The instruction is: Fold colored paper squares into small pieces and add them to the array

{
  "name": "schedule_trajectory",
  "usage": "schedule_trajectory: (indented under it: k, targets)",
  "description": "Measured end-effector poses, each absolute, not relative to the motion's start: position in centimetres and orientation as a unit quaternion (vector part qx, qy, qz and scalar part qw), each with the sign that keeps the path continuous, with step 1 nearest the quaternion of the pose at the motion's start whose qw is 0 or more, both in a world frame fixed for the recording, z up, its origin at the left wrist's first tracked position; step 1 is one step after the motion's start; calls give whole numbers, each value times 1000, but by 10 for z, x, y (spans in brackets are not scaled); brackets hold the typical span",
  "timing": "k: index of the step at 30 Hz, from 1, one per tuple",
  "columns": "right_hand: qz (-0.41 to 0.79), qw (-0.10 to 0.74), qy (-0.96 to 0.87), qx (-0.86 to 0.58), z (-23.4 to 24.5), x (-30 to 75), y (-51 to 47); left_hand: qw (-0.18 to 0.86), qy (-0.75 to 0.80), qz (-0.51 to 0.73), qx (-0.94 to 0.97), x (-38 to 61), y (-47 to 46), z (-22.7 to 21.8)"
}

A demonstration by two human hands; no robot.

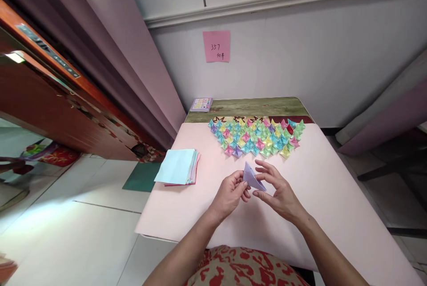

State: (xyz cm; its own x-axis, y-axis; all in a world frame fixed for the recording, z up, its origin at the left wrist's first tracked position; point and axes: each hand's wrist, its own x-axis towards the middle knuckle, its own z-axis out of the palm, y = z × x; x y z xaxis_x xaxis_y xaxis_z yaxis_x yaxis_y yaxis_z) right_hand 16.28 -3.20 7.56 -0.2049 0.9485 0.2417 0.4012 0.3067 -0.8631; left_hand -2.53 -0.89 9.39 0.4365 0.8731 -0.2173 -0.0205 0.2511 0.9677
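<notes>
A folded piece of purple origami paper, shaped like a triangle, is held above the table in front of me. My left hand pinches its left side between thumb and fingers. On the right, my right hand has its fingers apart around the paper's right side; a fingertip is at the paper, but I cannot tell whether it grips. Just beyond my hands, many small folded paper pieces in green, blue, pink, yellow and purple stand in close rows.
A stack of square paper, light blue on top, lies at the table's left edge. The table has a pale pink cover. Small printed packs sit at the back left corner. A pink note is stuck on the wall.
</notes>
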Motion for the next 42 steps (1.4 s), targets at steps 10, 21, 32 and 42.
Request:
schedule_trajectory:
  k: [10, 21, 32, 42]
  targets:
    - [322, 406, -697, -496, 72, 159, -33, 688, 417, 326, 497, -22, -10, 91]
    - [296, 401, -727, -473, 66, 158, -32, 562, 441, 273, 644, -24, -13, 94]
    - [316, 410, -678, -522, 68, 152, -35, 580, 442, 297, 616, -18, -18, 91]
    - [406, 430, -631, -501, 63, 140, -34, 324, 473, 232, 786, -16, -24, 82]
